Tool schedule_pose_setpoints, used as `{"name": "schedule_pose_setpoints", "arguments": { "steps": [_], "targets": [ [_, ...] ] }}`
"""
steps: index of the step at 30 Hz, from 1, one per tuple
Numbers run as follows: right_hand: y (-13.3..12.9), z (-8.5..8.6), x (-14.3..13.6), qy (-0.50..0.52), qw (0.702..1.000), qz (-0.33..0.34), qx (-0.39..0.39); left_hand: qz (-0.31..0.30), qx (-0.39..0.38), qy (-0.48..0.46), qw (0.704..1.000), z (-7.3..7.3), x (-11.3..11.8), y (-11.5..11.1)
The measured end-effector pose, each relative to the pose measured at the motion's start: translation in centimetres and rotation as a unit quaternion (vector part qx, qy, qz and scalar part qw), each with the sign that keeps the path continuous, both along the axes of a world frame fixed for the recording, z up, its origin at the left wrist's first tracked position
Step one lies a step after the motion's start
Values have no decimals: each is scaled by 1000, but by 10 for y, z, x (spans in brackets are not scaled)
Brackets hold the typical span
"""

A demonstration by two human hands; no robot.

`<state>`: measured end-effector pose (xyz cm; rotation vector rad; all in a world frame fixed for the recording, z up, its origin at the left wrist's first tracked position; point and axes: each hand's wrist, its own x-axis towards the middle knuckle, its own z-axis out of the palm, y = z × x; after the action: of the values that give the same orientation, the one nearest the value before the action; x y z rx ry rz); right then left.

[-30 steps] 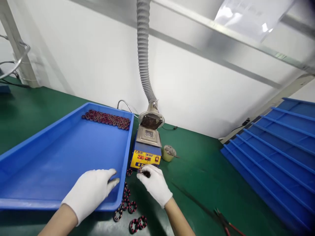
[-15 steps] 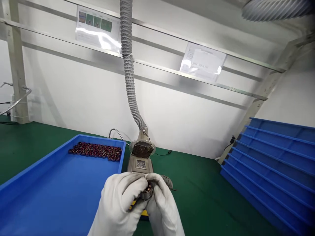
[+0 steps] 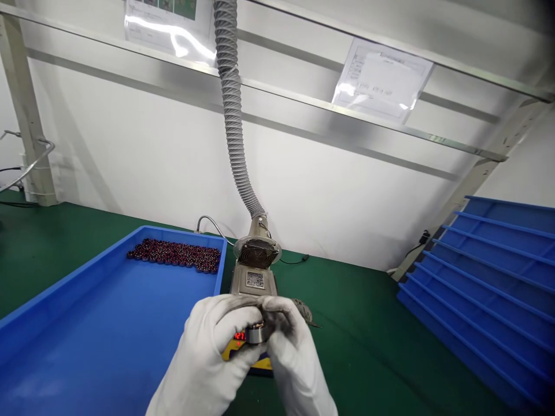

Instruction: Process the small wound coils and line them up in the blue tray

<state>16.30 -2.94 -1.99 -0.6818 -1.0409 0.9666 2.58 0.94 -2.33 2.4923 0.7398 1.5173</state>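
Both my hands wear white gloves with greyish, soiled fingertips. My left hand [image 3: 217, 346] is closed, its thumb and fingers pinching a small round metal part [image 3: 256, 334] from the left. This part has a shiny steel rim, and bits of copper colour show at its top. My right hand [image 3: 295, 352] is also closed, with its fingertips against the part's right side; they are slightly blurred. Just behind the hands is a metal-topped device [image 3: 255, 281] with a yellow front and a red digital display, partly hidden by my gloves.
A blue tray [image 3: 108, 346] on the left holds many small dark-red round parts [image 3: 176, 254] at its far end. A grey hose [image 3: 234, 127] ends in a round hood above the device. Stacked blue trays [image 3: 485, 289] stand right on the green tabletop [image 3: 355, 323].
The round part has tipped so its steel rim faces me more, and less of its copper inside shows. The red digits have come into sight. My view has shifted slightly.
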Motion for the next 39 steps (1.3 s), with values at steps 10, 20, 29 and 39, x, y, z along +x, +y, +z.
{"name": "schedule_pose_setpoints", "arguments": {
  "steps": [10, 20, 29, 39],
  "targets": [
    [-8, 5, -4, -114, 984, -128, 52, 45, 85, -1, 995, 20, 0, -12],
    [-5, 5, -13, 16, 997, -15, -78, 103, 101, 16, 989, 15, 1, -9],
    [-10, 6, -18, 221, 961, 133, -101, -103, -83, -18, 991, 14, -10, -1],
    [-7, 7, -24, 170, 964, 127, -158, -133, -232, -265, 926, 24, -22, 4]
  ]
}}
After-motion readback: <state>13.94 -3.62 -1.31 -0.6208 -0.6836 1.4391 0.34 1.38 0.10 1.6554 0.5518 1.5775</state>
